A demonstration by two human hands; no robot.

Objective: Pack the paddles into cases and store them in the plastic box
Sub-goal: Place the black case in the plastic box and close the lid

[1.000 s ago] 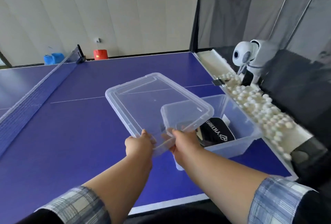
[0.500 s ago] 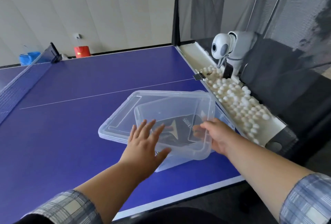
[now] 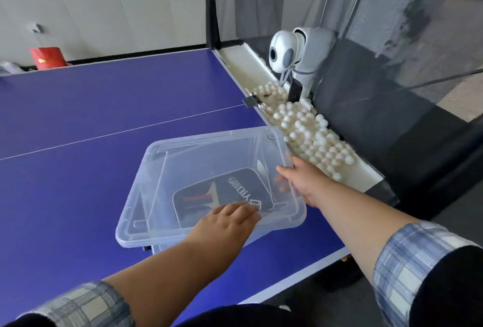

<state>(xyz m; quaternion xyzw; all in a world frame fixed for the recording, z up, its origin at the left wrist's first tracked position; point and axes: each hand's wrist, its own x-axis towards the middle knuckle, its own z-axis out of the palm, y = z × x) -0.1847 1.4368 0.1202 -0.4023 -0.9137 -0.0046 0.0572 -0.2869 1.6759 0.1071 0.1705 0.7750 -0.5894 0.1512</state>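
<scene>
A clear plastic box (image 3: 156,244) stands on the blue table near its front right corner. Its clear lid (image 3: 198,151) lies over the top of it. Through the lid I see a black paddle case (image 3: 224,191) with white lettering lying inside the box. My left hand (image 3: 224,224) rests flat on the lid's near edge, fingers spread. My right hand (image 3: 300,183) holds the lid's right edge, thumb on top and fingers curled under the rim.
A white trough (image 3: 366,170) full of white balls (image 3: 308,133) runs along the table's right edge. A white ball-feeding machine (image 3: 292,52) stands behind it, in front of a black net (image 3: 366,13). A red container (image 3: 48,57) sits beyond the far edge.
The lid went from held tilted in the air to lying flat over the box. My left hand moved to its near edge and my right hand to its right edge.
</scene>
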